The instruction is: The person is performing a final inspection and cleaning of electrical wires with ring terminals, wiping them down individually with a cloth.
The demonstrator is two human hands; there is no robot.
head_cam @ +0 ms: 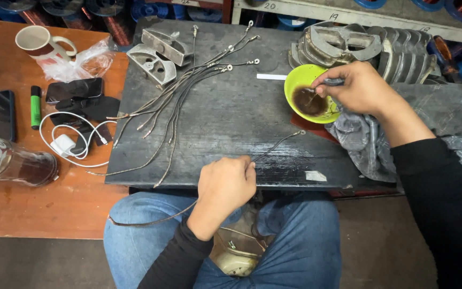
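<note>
Gripping a sleeved wire [274,145] near the board's [231,115] front edge, the left hand [225,184] is clenched; the wire runs diagonally up-right toward the green bowl [295,80], where the right hand [356,88] pinches a brush [331,82].

dark board [231,128], wires [188,91], green bowl [295,80]
</note>
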